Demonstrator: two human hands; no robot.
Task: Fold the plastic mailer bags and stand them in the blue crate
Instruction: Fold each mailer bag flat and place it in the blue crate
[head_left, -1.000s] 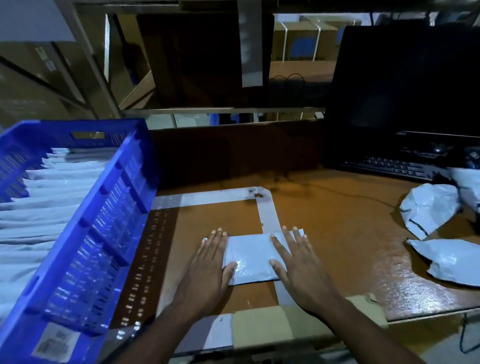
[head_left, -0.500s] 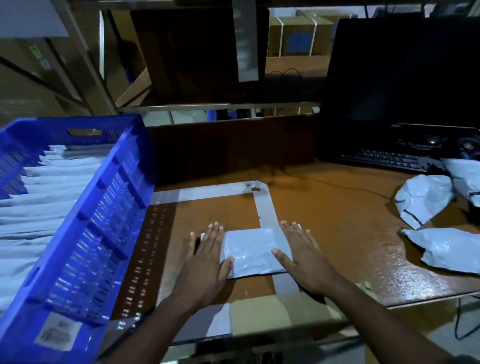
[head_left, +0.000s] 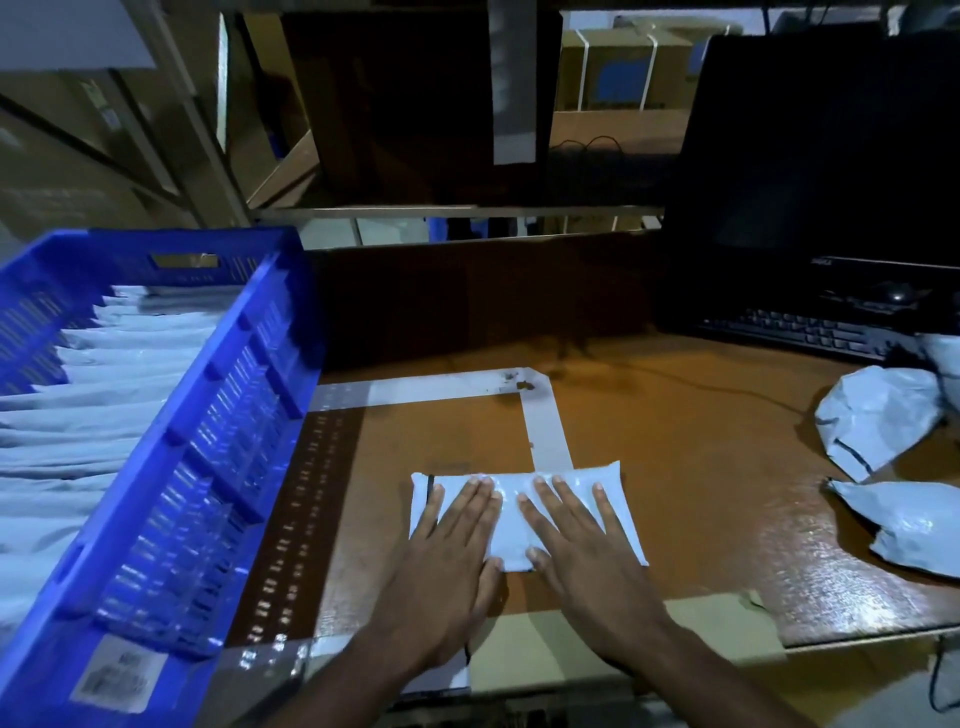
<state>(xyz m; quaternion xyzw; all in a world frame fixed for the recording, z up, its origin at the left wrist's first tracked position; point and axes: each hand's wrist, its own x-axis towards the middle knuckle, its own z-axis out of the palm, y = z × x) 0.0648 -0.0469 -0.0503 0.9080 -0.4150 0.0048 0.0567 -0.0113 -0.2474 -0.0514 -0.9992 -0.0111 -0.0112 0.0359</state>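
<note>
Hands flat, your left hand (head_left: 447, 561) and right hand (head_left: 582, 556) pressing the folded mailer bag (head_left: 511, 519) on the wooden table (head_left: 701, 467), fingers straight, gripping nothing, blue crate (head_left: 208, 467) of standing bags at left, loose mailer bags (head_left: 878, 421) and keyboard (head_left: 810, 332) at right.

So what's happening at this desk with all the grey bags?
A person is folding plastic mailer bags. Both the left hand and the right hand lie flat on one folded bag on the desk, pressing it down. The blue crate to the left already holds a row of folded bags standing on edge. More crumpled bags wait at the right, near the keyboard.
</note>
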